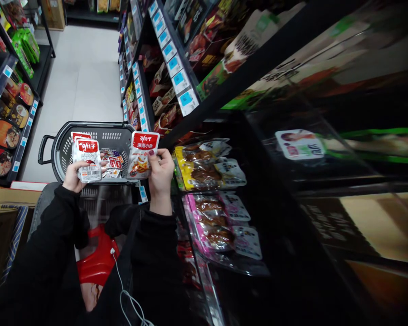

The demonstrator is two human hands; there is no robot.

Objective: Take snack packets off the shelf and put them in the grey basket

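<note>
Between thumb and fingers my left hand [75,176] grips white and red snack packets [89,156]; a second packet edge shows behind the front one. A red and white fish snack packet [141,156], with a picture of small fish, is pinched in my right hand [160,170]. Both hands are over the near side of a grey shopping basket [63,158]. Inside that basket lie several small snack packets [113,163], partly hidden by my left hand and its packets.
Shelves with blue price tags [179,80] rise close on my right. Yellow meat packs [207,167] and pink meat packs [221,222] lie on a lower shelf. Boxed foods [5,133] fill a left shelf. Below my arms are a red object [97,262] and a white cable [122,290].
</note>
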